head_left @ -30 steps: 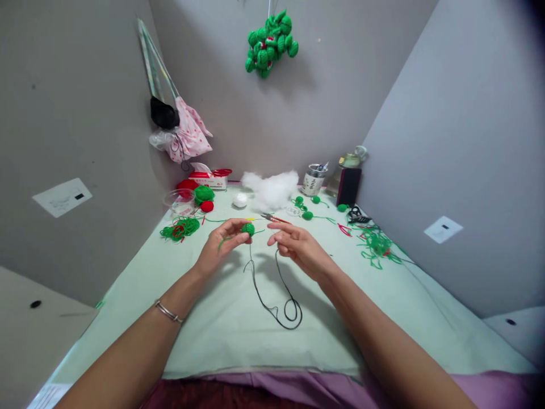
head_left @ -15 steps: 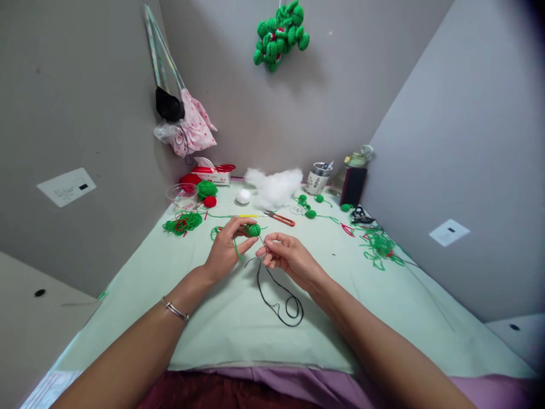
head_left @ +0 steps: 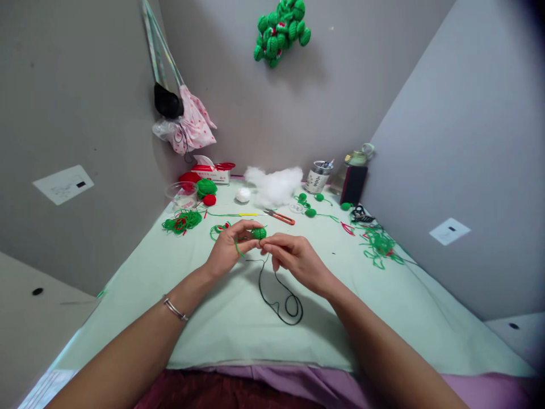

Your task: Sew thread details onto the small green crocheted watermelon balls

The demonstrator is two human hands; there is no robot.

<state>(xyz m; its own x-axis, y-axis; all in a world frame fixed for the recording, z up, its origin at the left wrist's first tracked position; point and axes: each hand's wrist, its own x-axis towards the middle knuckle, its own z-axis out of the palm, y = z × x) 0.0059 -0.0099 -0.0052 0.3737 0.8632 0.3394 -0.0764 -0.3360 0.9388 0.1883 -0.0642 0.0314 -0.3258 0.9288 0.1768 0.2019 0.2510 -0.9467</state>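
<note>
A small green knitted ball point(head_left: 258, 233) is held between the thumb and fingers of my left hand point(head_left: 231, 245), with a green yarn tail hanging by the thumb. Just right of it, my right hand point(head_left: 293, 255) is closed in a pinch, its fingertips touching the left thumb's tip under the ball. What that pinch holds is too small to make out. Black thread point(head_left: 293, 322) runs from near the right fingers and lies in loops on the pale green cloth point(head_left: 213, 335).
Beyond the hands lie orange snips point(head_left: 280, 217), a yellow-handled hook point(head_left: 248, 215) and white stuffing point(head_left: 275, 186). Green yarn heaps are at left point(head_left: 183, 221) and right point(head_left: 378, 244). A pen tin point(head_left: 317, 178), a phone point(head_left: 353, 184) and a tissue box point(head_left: 212, 173) stand behind.
The green ball has shifted slightly right. My right hand has moved in against the left thumb, its fingers more closed, and the needle-like piece seen between the hands before no longer shows.
</note>
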